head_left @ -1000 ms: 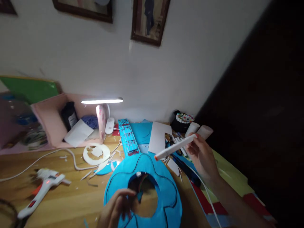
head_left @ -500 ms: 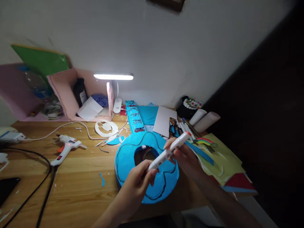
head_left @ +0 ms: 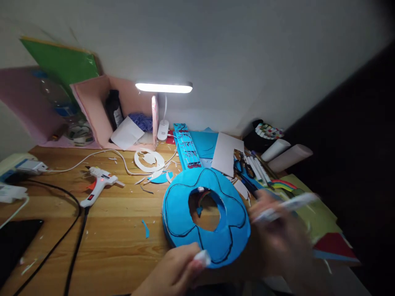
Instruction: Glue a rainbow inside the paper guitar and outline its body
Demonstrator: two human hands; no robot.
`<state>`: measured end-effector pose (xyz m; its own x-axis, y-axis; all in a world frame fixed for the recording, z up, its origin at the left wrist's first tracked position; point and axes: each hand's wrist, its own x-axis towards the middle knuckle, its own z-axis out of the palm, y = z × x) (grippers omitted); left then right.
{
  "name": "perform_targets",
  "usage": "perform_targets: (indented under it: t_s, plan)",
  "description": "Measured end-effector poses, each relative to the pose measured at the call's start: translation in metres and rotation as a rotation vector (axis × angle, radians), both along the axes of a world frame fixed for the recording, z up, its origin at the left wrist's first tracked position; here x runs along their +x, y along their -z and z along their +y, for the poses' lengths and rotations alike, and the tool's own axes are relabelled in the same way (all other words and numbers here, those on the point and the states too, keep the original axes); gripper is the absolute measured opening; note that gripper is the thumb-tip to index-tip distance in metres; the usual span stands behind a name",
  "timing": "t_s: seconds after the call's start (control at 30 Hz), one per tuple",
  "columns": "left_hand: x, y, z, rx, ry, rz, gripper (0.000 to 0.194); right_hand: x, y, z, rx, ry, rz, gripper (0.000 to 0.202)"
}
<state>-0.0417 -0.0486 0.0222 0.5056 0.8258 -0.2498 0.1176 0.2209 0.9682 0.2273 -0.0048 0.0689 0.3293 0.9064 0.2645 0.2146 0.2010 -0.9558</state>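
A white marker cap point(head_left: 203, 258) is pinched between the thumb and fingers of my left hand point(head_left: 174, 271), at the near edge of a blue ring point(head_left: 182, 185). The ring lies on the table, with a wavy black outline drawn round its top and an open hole in its middle. To the right of it, my right hand point(head_left: 277, 230) is closed on a white marker point(head_left: 293, 205). Motion blurs that hand and the marker, so the tip is hard to make out.
A white glue gun point(head_left: 100, 185) with a glowing red light lies at left, its black cord running forward. Behind the ring are a blue painted strip point(head_left: 187, 146), white paper point(head_left: 226, 152) and scissors point(head_left: 243, 166). A lit lamp point(head_left: 163, 88) stands at the back.
The marker has come apart: its cap stays in my left hand, while my right hand has carried the body rightward. The whole view has shifted, moving the scene right.
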Motion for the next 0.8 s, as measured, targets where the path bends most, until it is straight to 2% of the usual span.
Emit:
perform_targets:
  t_s: [0.07, 0.1, 0.13, 0.2, 0.23, 0.3, 0.37, 0.47, 0.57, 0.7, 0.8]
  plan:
    - [-0.029, 0.015, -0.001, -0.085, -0.242, 0.007, 0.048, 0.030, -0.004, 0.011, 0.107, 0.139, 0.078, 0.029]
    - [-0.041, 0.023, 0.002, -0.083, -0.389, 0.018, 0.049, 0.039, -0.002, 0.015, 0.183, 0.291, 0.155, 0.025]
    - [-0.049, 0.031, 0.006, -0.069, -0.508, 0.045, 0.047, 0.043, 0.002, 0.018, 0.148, 0.340, 0.190, 0.021]
    - [-0.054, 0.044, 0.019, -0.003, -0.711, 0.100, 0.048, 0.033, 0.018, 0.021, -0.026, 0.242, 0.184, 0.024]
    - [-0.052, 0.050, 0.026, 0.019, -0.781, 0.132, 0.052, 0.021, 0.028, 0.022, -0.110, 0.152, 0.154, 0.023]
    - [-0.040, 0.058, 0.038, 0.021, -0.872, 0.186, 0.059, -0.009, 0.046, 0.023, -0.169, 0.010, 0.058, 0.021]
    - [-0.028, 0.062, 0.047, -0.012, -0.872, 0.204, 0.057, -0.037, 0.055, 0.026, -0.185, -0.088, -0.027, 0.024]
    - [-0.017, 0.066, 0.052, -0.060, -0.749, 0.121, 0.048, -0.065, 0.054, 0.034, -0.270, -0.259, -0.036, 0.026]
    - [-0.015, 0.067, 0.053, -0.099, -0.665, 0.024, 0.042, -0.080, 0.049, 0.041, -0.320, -0.410, 0.020, 0.021]
    - [-0.014, 0.069, 0.053, -0.134, -0.647, -0.008, 0.041, -0.097, 0.056, 0.045, -0.353, -0.634, 0.011, 0.021]
    - [-0.013, 0.070, 0.052, -0.158, -0.651, -0.026, 0.042, -0.108, 0.065, 0.046, -0.384, -0.686, -0.034, 0.022]
